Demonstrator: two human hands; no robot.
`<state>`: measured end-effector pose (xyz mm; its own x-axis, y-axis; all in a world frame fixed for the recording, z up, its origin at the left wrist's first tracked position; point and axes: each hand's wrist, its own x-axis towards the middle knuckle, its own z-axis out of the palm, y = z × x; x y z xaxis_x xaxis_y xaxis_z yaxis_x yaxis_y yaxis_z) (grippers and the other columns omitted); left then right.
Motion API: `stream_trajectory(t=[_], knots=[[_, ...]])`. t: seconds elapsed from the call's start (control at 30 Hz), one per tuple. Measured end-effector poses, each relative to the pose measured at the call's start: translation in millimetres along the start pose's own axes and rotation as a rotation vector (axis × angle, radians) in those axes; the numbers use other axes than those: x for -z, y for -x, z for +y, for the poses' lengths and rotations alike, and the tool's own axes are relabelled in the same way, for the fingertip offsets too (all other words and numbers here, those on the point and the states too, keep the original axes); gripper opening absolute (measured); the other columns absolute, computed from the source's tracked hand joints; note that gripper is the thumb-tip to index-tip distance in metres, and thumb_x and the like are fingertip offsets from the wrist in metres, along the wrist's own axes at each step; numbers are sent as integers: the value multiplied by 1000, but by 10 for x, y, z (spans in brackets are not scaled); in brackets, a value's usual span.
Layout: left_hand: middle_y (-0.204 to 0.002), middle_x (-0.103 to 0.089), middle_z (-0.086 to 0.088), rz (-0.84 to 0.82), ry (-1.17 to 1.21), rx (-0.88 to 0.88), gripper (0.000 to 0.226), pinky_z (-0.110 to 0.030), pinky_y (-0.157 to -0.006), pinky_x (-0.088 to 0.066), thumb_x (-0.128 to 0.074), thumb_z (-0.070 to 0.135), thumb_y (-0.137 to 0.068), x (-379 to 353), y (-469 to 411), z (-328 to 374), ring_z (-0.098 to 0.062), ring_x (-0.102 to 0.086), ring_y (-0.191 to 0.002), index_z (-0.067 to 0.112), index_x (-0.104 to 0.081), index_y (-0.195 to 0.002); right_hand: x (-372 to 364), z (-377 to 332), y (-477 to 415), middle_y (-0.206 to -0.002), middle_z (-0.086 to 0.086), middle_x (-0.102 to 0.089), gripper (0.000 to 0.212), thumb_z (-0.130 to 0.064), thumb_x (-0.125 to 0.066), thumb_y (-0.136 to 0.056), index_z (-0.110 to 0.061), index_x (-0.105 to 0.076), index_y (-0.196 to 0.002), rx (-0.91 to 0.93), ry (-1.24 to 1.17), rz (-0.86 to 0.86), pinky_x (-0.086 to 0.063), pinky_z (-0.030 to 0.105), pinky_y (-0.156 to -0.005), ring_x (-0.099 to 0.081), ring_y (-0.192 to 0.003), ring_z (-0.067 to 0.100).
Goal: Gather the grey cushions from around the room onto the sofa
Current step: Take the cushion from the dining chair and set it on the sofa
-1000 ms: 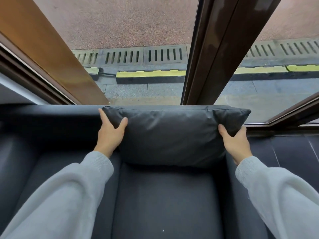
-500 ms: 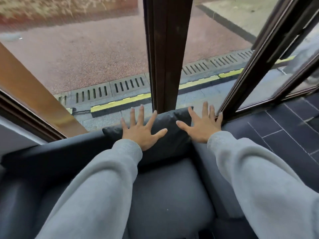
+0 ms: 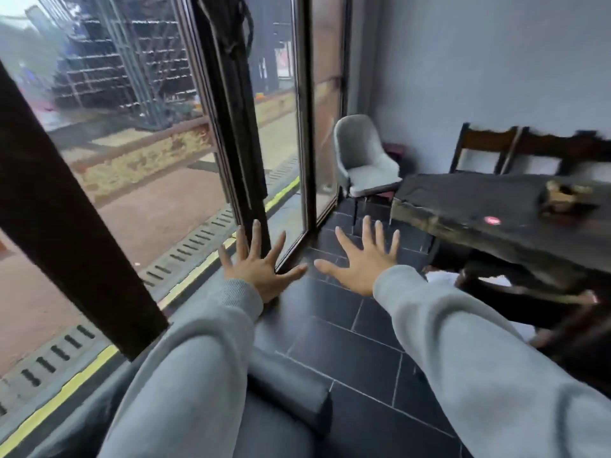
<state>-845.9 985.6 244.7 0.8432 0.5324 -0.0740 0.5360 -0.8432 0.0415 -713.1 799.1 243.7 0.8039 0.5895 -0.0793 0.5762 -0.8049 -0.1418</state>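
Observation:
My left hand (image 3: 258, 262) and my right hand (image 3: 360, 259) are stretched out in front of me with fingers spread wide, holding nothing. Both hang in the air above the dark tiled floor. The dark grey sofa (image 3: 291, 388) shows only as its armrest at the bottom, under my left sleeve. No cushion is in view; my arms hide the sofa seat. A light grey padded chair (image 3: 363, 160) stands in the far corner.
Tall glass panes in dark frames (image 3: 231, 110) run along the left. A long dark wooden table (image 3: 496, 209) with a small object on it stands at the right, wooden chairs (image 3: 486, 150) behind it. Dark floor tiles (image 3: 347, 342) lie between sofa and table.
My hands have let go of the grey cushion on the sofa and opened wide. My view has swung up and to the right, from the sofa to the room.

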Motion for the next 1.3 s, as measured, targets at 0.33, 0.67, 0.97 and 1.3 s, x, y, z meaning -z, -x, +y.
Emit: stream_trajectory(t=[0.33,0.67,0.97,1.3], knots=[[-163,39,3,14,89,-390,109,-68,-115,17,-4,108,-57,227,-52,3757,-29,33,-151,59,20,-151,891,3507,1116,-170,15,32,110,-104,-12,-71,-49,8,-164,-398,16,98,29,66,-115,33,-155,38],[-163,39,1,-66,112,-617,114,-70,-114,18,3,110,-48,45,185,6486,-32,34,-150,62,22,-150,1266,6046,2186,-171,14,30,111,-105,-10,-71,-48,7,-165,-713,14,70,28,65,-115,30,-156,39],[-164,38,-2,-133,54,-768,111,-69,-113,19,-4,106,-57,-181,-105,8110,-33,35,-150,56,22,-153,1014,7342,2331,-172,16,27,108,-102,-9,-75,-46,8,-165,-871,-12,-12,22,66,-119,27,-157,40],[-164,39,-1,-298,15,-818,102,-67,-111,22,-14,102,-68,-893,-1092,9646,-31,38,-149,56,21,-153,757,8876,1413,-174,15,22,104,-100,-10,-78,-47,7,-165,-1009,-59,-141,20,65,-118,25,-158,39]])
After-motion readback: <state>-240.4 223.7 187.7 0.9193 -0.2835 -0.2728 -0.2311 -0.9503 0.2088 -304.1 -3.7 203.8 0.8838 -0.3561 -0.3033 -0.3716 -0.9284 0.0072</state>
